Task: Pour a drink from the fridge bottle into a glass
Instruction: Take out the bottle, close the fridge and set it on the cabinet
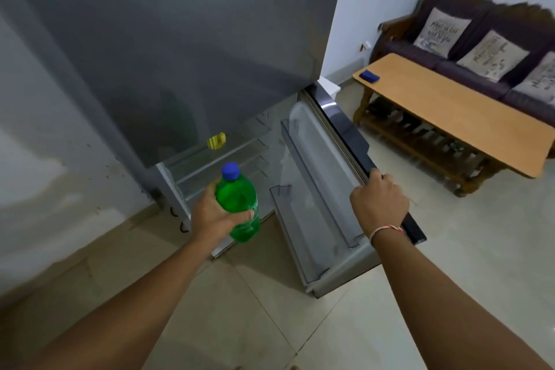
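A green plastic bottle (237,198) with a blue cap stands upright in my left hand (214,213), held in front of the open lower compartment of the grey fridge (180,39). My right hand (380,204) grips the top edge of the open fridge door (339,135), which swings out to the right. The door's clear shelves (303,219) hold nothing that I can see. No glass is in view.
A yellow item (216,140) sits on a glass shelf inside the fridge. At the right stands a wooden coffee table (450,111) with a small blue object (370,75) on it, and a dark sofa (480,48) with cushions behind. The floor is pale tile.
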